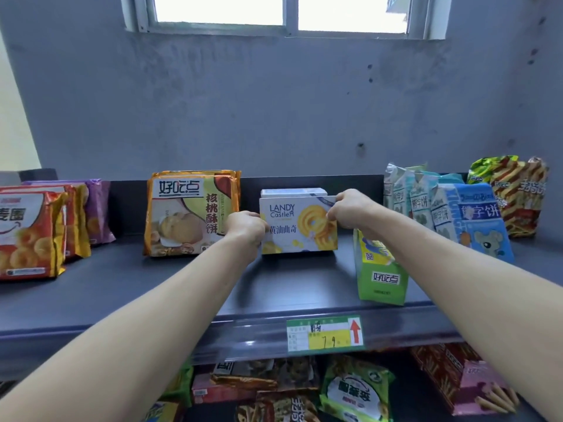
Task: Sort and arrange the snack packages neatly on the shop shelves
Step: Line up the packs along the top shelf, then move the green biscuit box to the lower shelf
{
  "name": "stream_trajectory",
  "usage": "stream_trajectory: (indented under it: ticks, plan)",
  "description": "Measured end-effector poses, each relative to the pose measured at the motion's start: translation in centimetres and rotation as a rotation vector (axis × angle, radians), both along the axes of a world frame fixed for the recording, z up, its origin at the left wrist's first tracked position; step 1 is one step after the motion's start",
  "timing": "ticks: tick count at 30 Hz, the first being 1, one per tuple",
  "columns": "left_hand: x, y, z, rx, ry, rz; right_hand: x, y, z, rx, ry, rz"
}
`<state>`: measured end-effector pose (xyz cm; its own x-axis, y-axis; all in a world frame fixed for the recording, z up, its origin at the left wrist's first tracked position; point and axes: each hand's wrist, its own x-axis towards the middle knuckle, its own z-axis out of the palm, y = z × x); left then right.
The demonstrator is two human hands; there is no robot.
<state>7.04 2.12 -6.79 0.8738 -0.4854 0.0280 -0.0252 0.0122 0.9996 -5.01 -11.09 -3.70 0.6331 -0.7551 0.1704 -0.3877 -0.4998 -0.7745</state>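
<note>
Carefully, a shop worker squares a white-and-yellow cookie box (297,236) on the dark top shelf (152,284), its printed face turned out toward the aisle. The box stands upright near the middle of the shelf, just in front of a second white box (292,191) of the same kind, apparently so that the pair forms one tidy file. Whether its base rests on the shelf or hangs just above it cannot be told.

The left hand (246,228) grips the box's left edge with curled fingers, while the right hand (350,208) pinches the upper right corner between thumb and fingers. Holding opposite sides looks like a way to steady the box and keep it from twisting as it is lined up. Both bare forearms reach up and forward, nearly straight, and converge on the box from below.

To the left, a stack of orange walnut biscuit packs (192,214) stands apart from the box. A green packet (380,269) stands near the shelf's front lip under the right forearm. It sits out of line with the blue-and-white packs (475,220) behind it and probably awaits sorting. A green and yellow price tag (326,335) is fixed to the shelf edge below.
</note>
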Motion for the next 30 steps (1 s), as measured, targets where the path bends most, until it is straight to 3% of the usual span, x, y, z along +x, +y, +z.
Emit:
stream_trajectory:
  ticks: [17, 24, 30]
  plan:
    - [0.4, -1.8, -0.1, 0.005, 0.026, 0.108, 0.0, -2.3, 0.4, 0.025, -0.064, 0.146]
    - [-1.9, -0.8, 0.6, 0.024, -0.182, 0.281, -2.7, -2.3, 0.8, -0.004, -0.110, 0.030]
    - [-8.3, -1.0, 1.4, 0.058, -0.295, -0.047, -5.4, -3.1, 0.9, 0.042, -0.085, -0.019]
